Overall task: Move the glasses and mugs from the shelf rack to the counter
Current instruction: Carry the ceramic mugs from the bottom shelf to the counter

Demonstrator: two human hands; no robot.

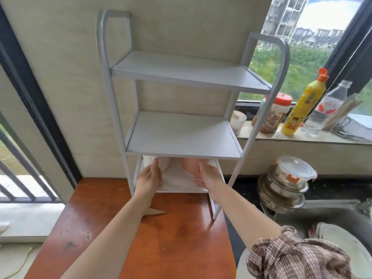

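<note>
A white three-tier shelf rack (181, 137) stands on a reddish-brown wooden counter (171, 234). Its top and middle shelves hold nothing. On the bottom shelf, half hidden under the middle shelf, stand a white mug (164, 164) on the left and a pinkish mug (190, 167) on the right. My left hand (150, 177) reaches into the bottom shelf and wraps the white mug, thumb up against its side. My right hand (209, 175) grips the pinkish mug, thumb on its front. Both mugs still rest on the shelf.
A window sill to the right carries a white cup (238, 120), a red-lidded jar (272, 114), a yellow bottle (302, 105) and a clear bottle (324, 109). Stacked pots with a lidded container (287, 186) sit beside a sink holding a plate (342, 244). A small wooden wedge (158, 212) lies on the counter.
</note>
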